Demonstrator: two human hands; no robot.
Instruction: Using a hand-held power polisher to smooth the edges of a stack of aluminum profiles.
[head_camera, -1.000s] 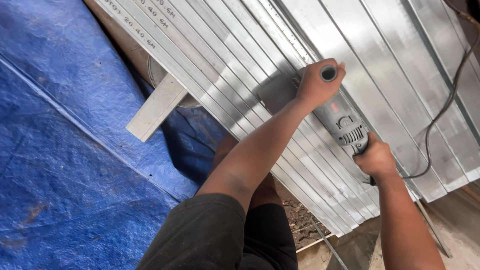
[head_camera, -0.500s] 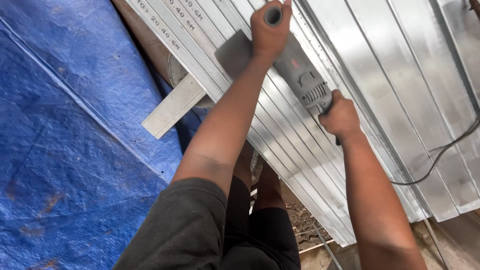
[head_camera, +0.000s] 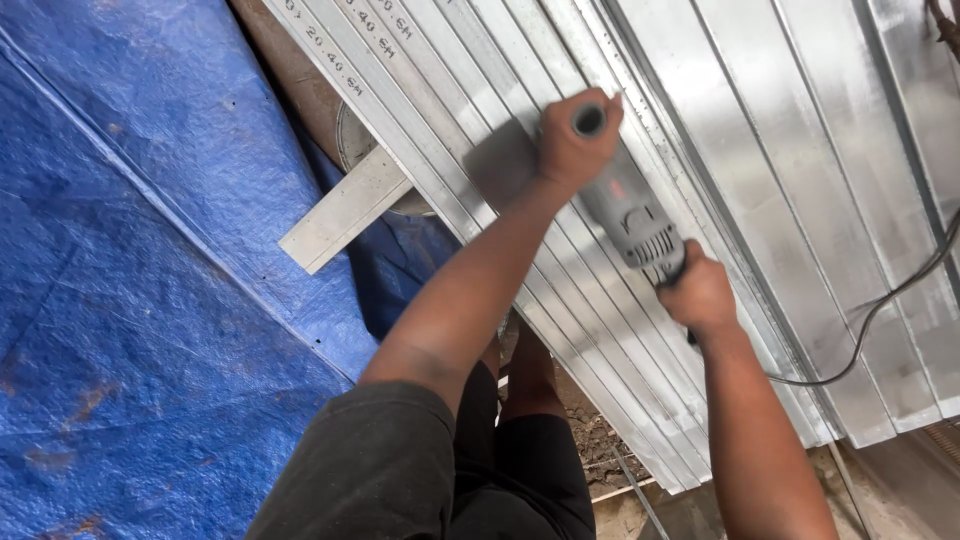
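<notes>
Cutting step in hand: left hand (head_camera: 572, 145) closed around the side handle, right hand (head_camera: 700, 295) gripping the rear of the grey angle grinder (head_camera: 628, 222), centre frame on stacked metal channels (head_camera: 450, 110); next move needs steady, level pressure

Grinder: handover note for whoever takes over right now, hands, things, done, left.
Left hand: shut on the grinder's side handle.
Right hand: shut on the rear of the grinder, where the cord leaves to the right.
The grinder's guard lies over the stack of metal channels, which slant across a blue tarp.
A short flat offcut sticks out at the stack's left edge.
Done: no finished cut can be seen.
Left: whether the disc touches metal is hidden.
</notes>
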